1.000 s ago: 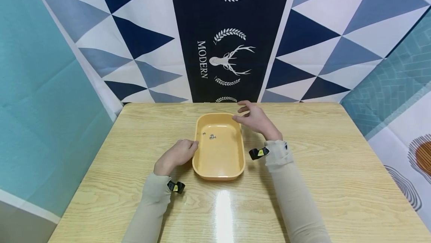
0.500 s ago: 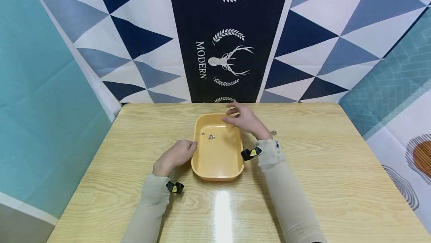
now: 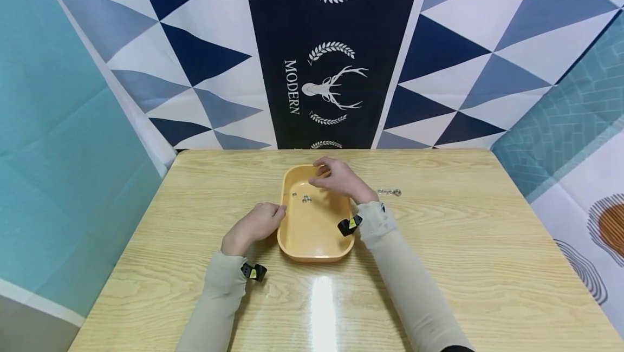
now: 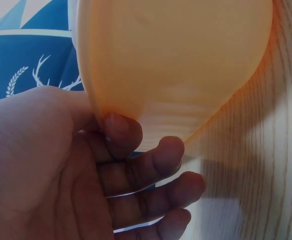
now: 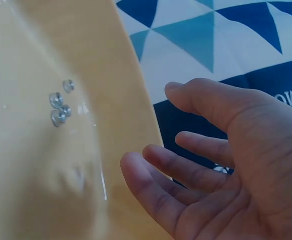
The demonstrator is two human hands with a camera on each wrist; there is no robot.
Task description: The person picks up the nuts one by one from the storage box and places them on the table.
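Observation:
A yellow plastic tray [image 3: 317,238] with rounded corners lies on the table. My left hand [image 3: 255,223] holds its left side, the thumb at the rim; in the left wrist view, the fingers [image 4: 158,200] curve by the outer wall. Several small shiny, clear round pieces [image 3: 306,199] sit on the tray floor, and the right wrist view shows these pieces [image 5: 58,116] close together. Over the tray's far right part hovers my right hand [image 3: 338,180]. Its fingers are apart and loosely bent, with nothing between them.
Just right of my right wrist, a short row of similar shiny pieces [image 3: 389,192] lies on the wood-grain table [image 3: 463,243]. Patterned cloth [image 3: 336,27] stands behind the far table edge, with teal cloth [image 3: 73,124] at the left.
My right hand has moved left and slightly nearer over the tray, uncovering the row of shiny pieces on the table. The left hand and the tray stay in place.

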